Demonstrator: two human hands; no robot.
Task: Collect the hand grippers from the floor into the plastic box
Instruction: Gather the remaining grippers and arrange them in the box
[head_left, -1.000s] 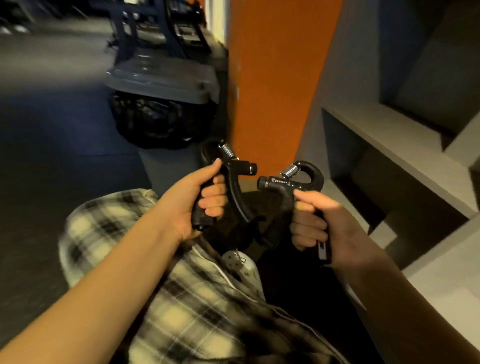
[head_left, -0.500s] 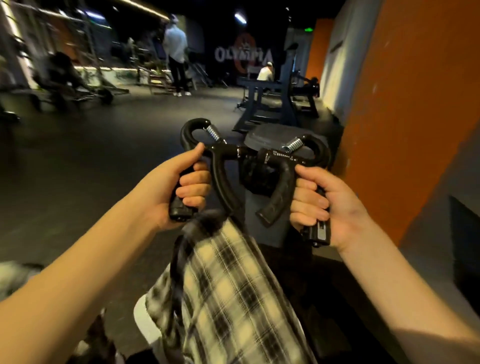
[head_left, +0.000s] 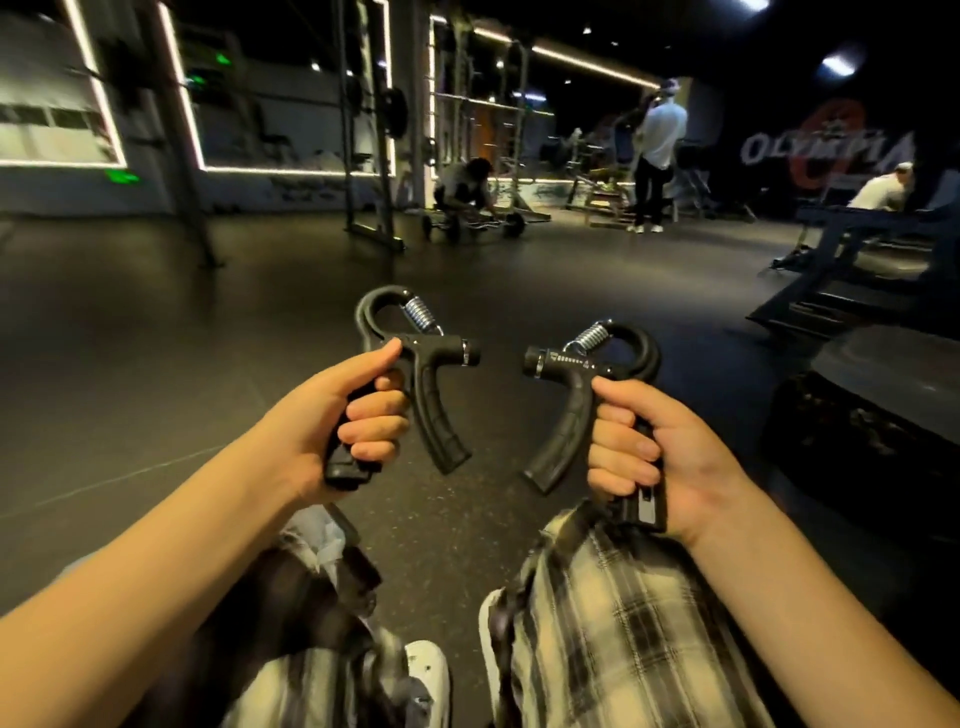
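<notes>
Step in hand, as we judge it: carry. 2 grippers are off the floor and in the hands, and neither is in a box yet.

Left hand (head_left: 343, 415): fingers curled round 1 handle of a black plastic hand gripper with a coiled steel spring (head_left: 431, 347), thumb laid over the top. The other handle hangs free and splayed, so the spring is not squeezed. Right hand (head_left: 660, 457): same clasp, mirrored, on a 2nd black plastic spring-loaded hand gripper (head_left: 569, 415). Both grippers are held up in front of the body, adjustment knobs facing each other, near but apart.

We see no container that we can name as the plastic box. A dark bin with a flat grey lid (head_left: 883, 358) sits at the right edge with its lid on; we cannot tell whether it is the target.

Next move, in our judgement: turn to locate the box, bring both hands over its opening, and let the fingers go 1 hand at a time so each gripper drops inside and not on the rim.

Around: dark rubber gym floor (head_left: 182, 364); the wearer's plaid trousers (head_left: 623, 623) and a white shoe (head_left: 427, 670) below. Far off are tall steel racks, a loaded barbell (head_left: 472, 226) and a standing person in a white top (head_left: 660, 140).

In the way: a dark steel bench frame (head_left: 831, 270) and the lidded bin crowd the right side, so a walk that way needs a detour
</notes>
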